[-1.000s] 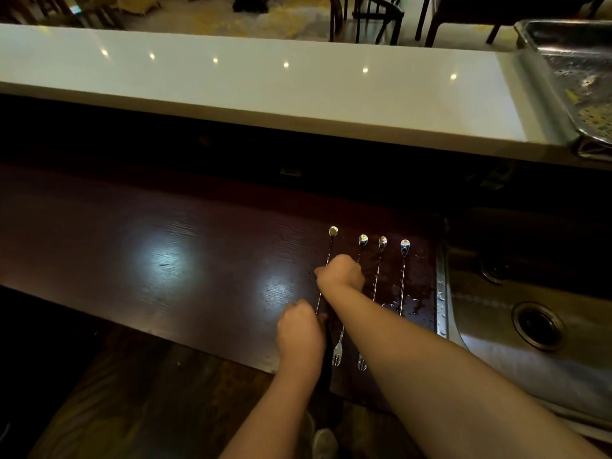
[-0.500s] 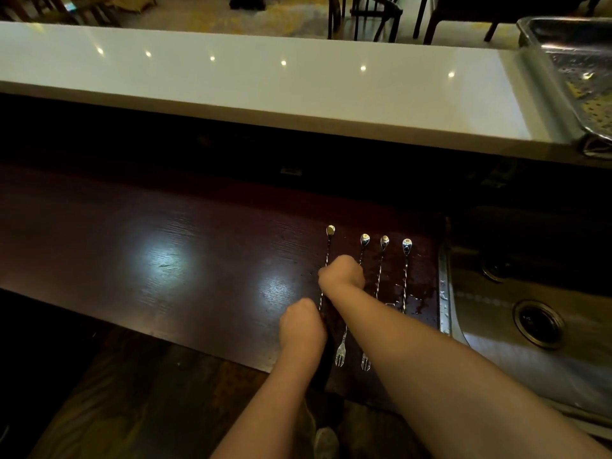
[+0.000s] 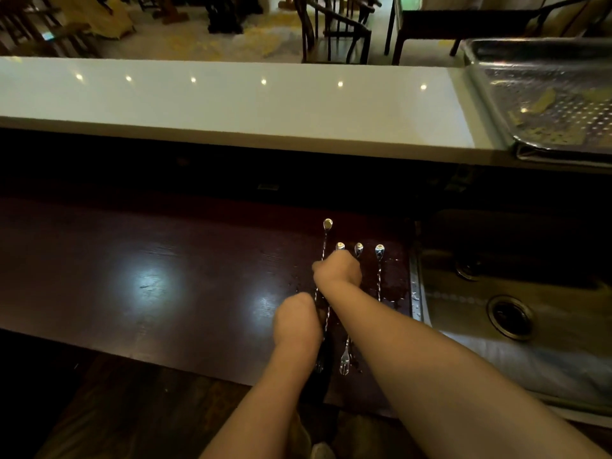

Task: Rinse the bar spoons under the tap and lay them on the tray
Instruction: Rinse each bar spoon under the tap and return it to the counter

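Several bar spoons lie side by side on the dark wooden counter [image 3: 165, 276], bowls pointing away from me, fork ends near the front edge. The leftmost bar spoon [image 3: 328, 224] reaches farther back than the others. My right hand [image 3: 337, 270] is closed over its upper stem and partly covers the second spoon [image 3: 340, 246]. My left hand [image 3: 296, 321] is closed on the lower stem of that leftmost spoon. The third spoon [image 3: 358, 248] and the rightmost spoon [image 3: 379, 251] lie untouched. The perforated metal tray [image 3: 490, 94] sits on the white bar top at the far right.
A steel sink [image 3: 463, 309] with a round drain [image 3: 510, 316] adjoins the counter on the right; no tap shows. Water drops wet the wood around the spoons. The white bar top [image 3: 231, 101] runs across behind, with chairs beyond it.
The leftmost spoon's bowl has shifted farther back and closer to the second spoon. Both hands stay closed on its stem, and my right hand now covers part of the second spoon's bowl.
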`<control>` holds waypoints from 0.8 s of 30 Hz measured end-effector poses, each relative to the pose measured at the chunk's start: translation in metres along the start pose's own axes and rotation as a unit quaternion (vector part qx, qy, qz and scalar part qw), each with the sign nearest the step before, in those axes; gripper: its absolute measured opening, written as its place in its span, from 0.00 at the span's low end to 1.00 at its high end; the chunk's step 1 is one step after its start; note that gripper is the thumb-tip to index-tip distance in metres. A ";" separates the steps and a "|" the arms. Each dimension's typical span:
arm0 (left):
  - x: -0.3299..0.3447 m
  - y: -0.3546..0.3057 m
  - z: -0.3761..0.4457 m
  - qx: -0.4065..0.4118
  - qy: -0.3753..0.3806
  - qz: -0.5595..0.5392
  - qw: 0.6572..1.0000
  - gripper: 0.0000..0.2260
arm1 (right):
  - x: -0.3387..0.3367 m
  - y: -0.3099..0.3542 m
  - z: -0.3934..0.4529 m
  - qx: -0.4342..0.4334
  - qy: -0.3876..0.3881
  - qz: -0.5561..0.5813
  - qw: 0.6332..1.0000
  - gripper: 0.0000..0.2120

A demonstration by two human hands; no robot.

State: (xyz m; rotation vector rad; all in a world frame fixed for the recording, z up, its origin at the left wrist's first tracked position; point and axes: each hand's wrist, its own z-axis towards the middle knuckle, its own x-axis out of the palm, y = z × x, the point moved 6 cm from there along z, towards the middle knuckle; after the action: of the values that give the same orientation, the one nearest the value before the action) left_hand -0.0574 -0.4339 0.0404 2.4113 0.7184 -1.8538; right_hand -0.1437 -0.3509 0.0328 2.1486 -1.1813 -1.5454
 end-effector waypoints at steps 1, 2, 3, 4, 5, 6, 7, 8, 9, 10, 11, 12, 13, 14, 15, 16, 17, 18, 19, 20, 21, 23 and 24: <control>-0.003 -0.007 0.000 0.008 -0.004 0.006 1.000 0.08 | -0.009 -0.001 0.002 0.000 -0.008 0.004 1.000 0.09; -0.005 -0.016 0.001 0.016 -0.006 0.011 1.000 0.07 | -0.018 -0.003 0.003 -0.001 -0.016 0.007 1.000 0.10; -0.005 -0.024 0.001 0.025 -0.006 0.017 1.000 0.07 | -0.027 -0.007 0.005 -0.001 -0.023 0.011 1.000 0.11; -0.005 -0.033 0.000 0.037 -0.005 0.023 0.999 0.07 | -0.036 -0.012 0.008 0.000 -0.029 0.021 0.999 0.11; -0.003 -0.043 0.000 0.051 -0.006 0.029 0.998 0.07 | -0.045 -0.019 0.010 0.001 -0.038 0.033 0.999 0.12; 0.000 -0.054 0.000 0.064 -0.006 0.034 0.997 0.07 | -0.055 -0.026 0.013 0.005 -0.046 0.045 0.998 0.11; 0.003 -0.065 -0.002 0.075 -0.004 0.039 0.996 0.07 | -0.065 -0.033 0.014 0.011 -0.056 0.057 0.997 0.10; 0.007 -0.077 -0.003 0.084 -0.002 0.044 0.995 0.08 | -0.075 -0.041 0.016 0.016 -0.065 0.066 0.996 0.10; 0.011 -0.089 -0.005 0.094 0.000 0.050 0.994 0.08 | -0.086 -0.049 0.019 0.020 -0.072 0.075 0.994 0.10; 0.015 -0.101 -0.008 0.106 0.002 0.058 0.993 0.08 | -0.096 -0.058 0.021 0.024 -0.077 0.082 0.993 0.09; 0.018 -0.114 -0.010 0.117 0.002 0.064 0.991 0.08 | -0.108 -0.067 0.023 0.030 -0.082 0.087 0.992 0.09; 0.021 -0.126 -0.013 0.131 -0.001 0.071 0.989 0.08 | -0.119 -0.076 0.026 0.039 -0.088 0.091 0.991 0.09; 0.023 -0.139 -0.017 0.146 -0.008 0.078 0.986 0.08 | -0.132 -0.086 0.029 0.050 -0.096 0.096 0.989 0.09; 0.026 -0.152 -0.020 0.165 -0.015 0.085 0.983 0.08 | -0.144 -0.097 0.031 0.062 -0.103 0.105 0.987 0.09; 0.030 -0.165 -0.023 0.183 -0.020 0.092 0.979 0.08 | -0.155 -0.108 0.032 0.074 -0.109 0.117 0.984 0.10; 0.034 -0.177 -0.027 0.197 -0.021 0.099 0.975 0.08 | -0.165 -0.119 0.034 0.084 -0.114 0.129 0.981 0.10; 0.039 -0.188 -0.029 0.208 -0.020 0.106 0.972 0.08 | -0.174 -0.130 0.035 0.093 -0.120 0.144 0.978 0.10; 0.044 -0.198 -0.032 0.216 -0.016 0.113 0.970 0.08 | -0.183 -0.141 0.037 0.103 -0.124 0.159 0.974 0.09; 0.049 -0.208 -0.034 0.221 -0.013 0.119 0.968 0.08 | -0.191 -0.152 0.038 0.114 -0.127 0.175 0.970 0.08; 0.053 -0.218 -0.036 0.226 -0.009 0.125 0.966 0.08 | -0.198 -0.162 0.041 0.124 -0.126 0.189 0.966 0.08; 0.057 -0.226 -0.038 0.230 -0.005 0.129 0.965 0.08 | -0.204 -0.172 0.043 0.131 -0.124 0.205 0.962 0.09; 0.062 -0.243 -0.042 0.239 -0.001 0.136 0.961 0.08 | -0.213 -0.189 0.051 0.140 -0.110 0.245 0.953 0.11; 0.064 -0.250 -0.043 0.244 -0.001 0.141 0.959 0.08 | -0.217 -0.197 0.055 0.145 -0.105 0.270 0.946 0.12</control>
State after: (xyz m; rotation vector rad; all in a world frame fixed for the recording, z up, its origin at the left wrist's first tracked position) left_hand -0.0969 -0.1757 0.0592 2.5943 -0.1117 -2.0922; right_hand -0.1243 -0.0534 0.0383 1.6134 -1.9740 -1.4310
